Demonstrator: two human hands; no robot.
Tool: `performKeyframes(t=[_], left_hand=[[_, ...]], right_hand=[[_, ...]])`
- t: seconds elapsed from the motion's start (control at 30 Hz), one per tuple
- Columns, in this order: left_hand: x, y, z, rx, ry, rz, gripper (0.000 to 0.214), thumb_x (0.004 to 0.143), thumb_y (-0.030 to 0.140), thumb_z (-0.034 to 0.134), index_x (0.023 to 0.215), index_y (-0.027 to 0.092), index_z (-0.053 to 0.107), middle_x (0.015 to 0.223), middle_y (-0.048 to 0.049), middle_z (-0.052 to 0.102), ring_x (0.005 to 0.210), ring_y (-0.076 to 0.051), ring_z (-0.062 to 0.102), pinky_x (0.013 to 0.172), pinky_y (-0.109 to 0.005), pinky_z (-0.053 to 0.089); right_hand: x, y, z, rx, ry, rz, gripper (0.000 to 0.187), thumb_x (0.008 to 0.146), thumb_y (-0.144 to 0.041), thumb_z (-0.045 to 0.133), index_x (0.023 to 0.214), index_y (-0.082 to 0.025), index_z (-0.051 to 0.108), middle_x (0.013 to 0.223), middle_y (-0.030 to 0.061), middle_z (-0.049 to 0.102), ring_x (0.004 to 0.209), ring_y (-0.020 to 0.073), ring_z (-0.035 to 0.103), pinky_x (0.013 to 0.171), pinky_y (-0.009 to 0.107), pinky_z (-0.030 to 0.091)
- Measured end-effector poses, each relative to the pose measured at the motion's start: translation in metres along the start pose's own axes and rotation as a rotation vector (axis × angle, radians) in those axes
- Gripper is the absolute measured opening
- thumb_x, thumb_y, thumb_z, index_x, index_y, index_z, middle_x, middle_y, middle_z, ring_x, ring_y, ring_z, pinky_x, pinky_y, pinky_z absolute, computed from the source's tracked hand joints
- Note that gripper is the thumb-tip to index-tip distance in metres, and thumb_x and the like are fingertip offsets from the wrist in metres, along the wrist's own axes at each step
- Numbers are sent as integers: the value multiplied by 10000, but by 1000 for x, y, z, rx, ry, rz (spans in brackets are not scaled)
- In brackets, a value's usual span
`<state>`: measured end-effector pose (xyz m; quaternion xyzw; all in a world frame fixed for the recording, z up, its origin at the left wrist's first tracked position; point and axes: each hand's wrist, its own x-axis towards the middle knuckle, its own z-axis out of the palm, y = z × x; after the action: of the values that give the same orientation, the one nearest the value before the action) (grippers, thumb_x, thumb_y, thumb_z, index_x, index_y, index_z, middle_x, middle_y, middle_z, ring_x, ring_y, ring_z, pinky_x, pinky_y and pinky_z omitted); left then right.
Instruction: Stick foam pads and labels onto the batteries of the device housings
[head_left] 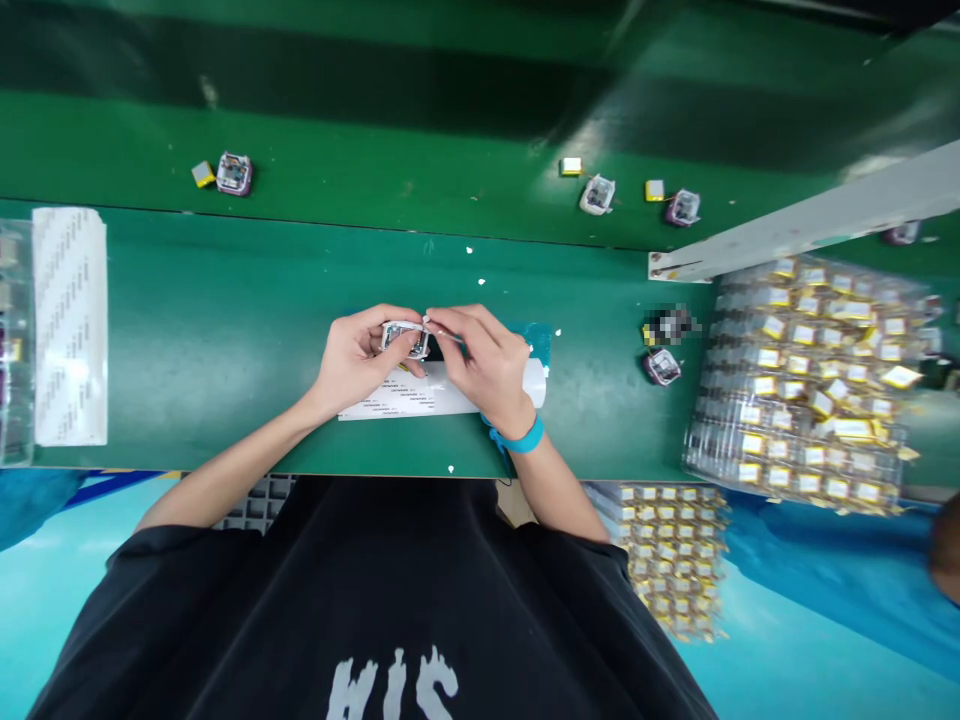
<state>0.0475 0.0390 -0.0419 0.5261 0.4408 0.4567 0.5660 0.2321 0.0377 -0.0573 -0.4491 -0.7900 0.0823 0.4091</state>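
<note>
A small white-rimmed electronic device housing (405, 340), its circuit board showing, is gripped in my left hand (364, 350). My right hand (487, 360), with a blue band (521, 437) at the wrist, pinches at the housing's right corner. A small white bit (426, 319) shows by those fingertips; what exactly they hold is too small to make out. Below both hands lies a white printed sheet (405, 398) of adhesive liner. A sliver of yellow shows under the left fingers. Behind the right hand a teal patch (538, 345) is partly covered.
Stacked clear trays of yellow-edged battery cells (810, 390) stand at the right, near a white post (810, 210). More housings with cells sit along the back strip, one housing (234, 174) at left. A stack of printed sheets (71, 325) lies left. Another housing (662, 366) rests mid-right.
</note>
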Motion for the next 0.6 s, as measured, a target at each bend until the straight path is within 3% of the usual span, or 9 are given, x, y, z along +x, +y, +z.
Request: performKeyframes(t=[0.1,0.2,0.3,0.4,0.6], left_hand=[[0,0,0,-15,-23,-19,147,843,275,751,957,185,729,782,-18,772,546,-174,754,538,-278,656],[0,0,-1,-11,-30,-27,134,858,279,753,958,192,733,744,-10,753,543,-173,754,522,-264,637],[0,0,-1,11,-36,-45,137,885,318,744,969,210,733,764,-15,750,551,-170,758,512,-254,617],[0,0,-2,12,-37,-44,147,888,327,733,982,215,718,833,-23,770,562,-170,763,542,-265,628],[1,-5,-3,17,0,-43,189,895,312,737,1026,220,636,721,15,737,538,-181,756,476,-246,573]], right_hand=[[-3,2,0,-105,-44,-74,263,1040,-139,515,1165,-202,738,1021,40,804,828,120,760,613,206,576],[-2,5,2,-159,13,-73,266,1020,-109,514,1165,-165,729,981,47,813,781,134,765,579,227,566],[1,7,0,-174,46,6,348,1021,-84,467,1285,-162,681,1148,70,809,939,172,793,646,261,617],[3,9,-3,-132,-56,-46,390,1038,-91,470,1380,-185,632,1369,68,731,1138,175,764,681,251,641],[-2,11,-7,-235,-174,-134,357,1038,-56,470,1233,-189,738,1253,47,784,1013,154,802,710,223,656]])
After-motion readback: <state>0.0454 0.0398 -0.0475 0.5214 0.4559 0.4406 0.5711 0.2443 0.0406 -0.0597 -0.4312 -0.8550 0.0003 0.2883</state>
